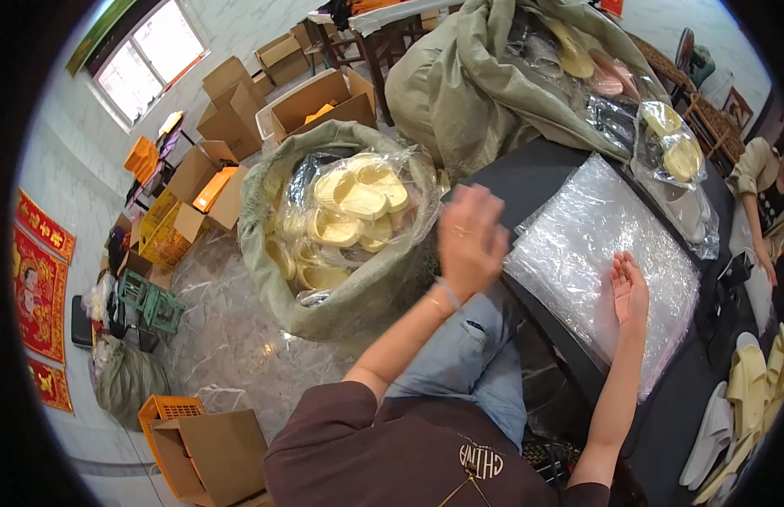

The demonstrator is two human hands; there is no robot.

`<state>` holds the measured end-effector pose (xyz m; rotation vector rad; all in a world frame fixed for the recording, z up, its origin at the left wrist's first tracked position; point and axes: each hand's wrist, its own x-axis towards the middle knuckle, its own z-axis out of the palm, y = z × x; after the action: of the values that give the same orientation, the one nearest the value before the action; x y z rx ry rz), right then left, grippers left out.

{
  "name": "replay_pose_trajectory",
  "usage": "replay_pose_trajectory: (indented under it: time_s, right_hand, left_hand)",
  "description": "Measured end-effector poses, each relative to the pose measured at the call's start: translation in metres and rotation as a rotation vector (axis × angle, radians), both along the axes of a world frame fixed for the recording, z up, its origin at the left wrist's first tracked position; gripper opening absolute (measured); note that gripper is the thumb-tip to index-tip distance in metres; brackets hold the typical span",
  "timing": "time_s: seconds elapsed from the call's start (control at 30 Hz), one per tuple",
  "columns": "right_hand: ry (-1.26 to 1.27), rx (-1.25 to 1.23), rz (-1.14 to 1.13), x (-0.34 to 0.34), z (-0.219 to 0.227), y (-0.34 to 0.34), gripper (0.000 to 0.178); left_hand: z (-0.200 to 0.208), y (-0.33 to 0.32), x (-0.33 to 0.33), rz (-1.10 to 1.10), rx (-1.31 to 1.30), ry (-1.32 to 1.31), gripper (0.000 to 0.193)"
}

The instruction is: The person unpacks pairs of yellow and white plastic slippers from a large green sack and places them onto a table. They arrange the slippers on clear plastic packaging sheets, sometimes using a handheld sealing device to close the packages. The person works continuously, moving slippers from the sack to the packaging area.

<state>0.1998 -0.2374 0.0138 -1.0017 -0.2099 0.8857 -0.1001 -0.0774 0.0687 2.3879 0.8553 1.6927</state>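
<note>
My left hand (472,239) is raised between the sack and the table's edge, a little blurred, its fingers apart and holding nothing that I can see. My right hand (630,290) rests palm up over a stack of clear plastic bags (578,228), fingers loosely curled and nothing in them. The bags lie flat on the black table (527,173). Left of my left hand stands an open green woven sack (341,317), filled with bagged pale yellow slippers (358,193).
Beyond the table, a larger green sack (447,93) holds more bagged footwear. Bagged yellow slippers (681,156) sit at the table's far edge, unbagged cream slippers (747,393) at the right. Cardboard boxes (227,448) stand on the floor. Another person (759,190) is at the right.
</note>
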Motion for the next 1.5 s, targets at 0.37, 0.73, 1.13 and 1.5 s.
replay_pose_trajectory:
  time_s: [0.37, 0.73, 1.13, 1.5]
  right_hand:
    - [-0.019, 0.011, -0.008, -0.004, -0.001, 0.006, 0.026]
    - [-0.054, 0.021, -0.024, -0.005, -0.001, 0.0, 0.027]
    - [-0.109, 0.147, 0.013, -0.021, 0.012, 0.005, 0.039]
    - [0.232, 0.499, -0.404, 0.011, 0.025, -0.015, 0.072]
  left_hand:
    - [-0.031, 0.235, -0.17, 0.643, -0.317, 0.795, 0.026]
    - [0.206, 0.256, -0.135, -0.351, -0.864, -0.585, 0.014]
    - [0.288, 0.172, 0.039, -0.637, -0.596, -0.491, 0.019]
    - [0.186, -0.069, 0.116, -1.155, -1.147, 0.241, 0.061]
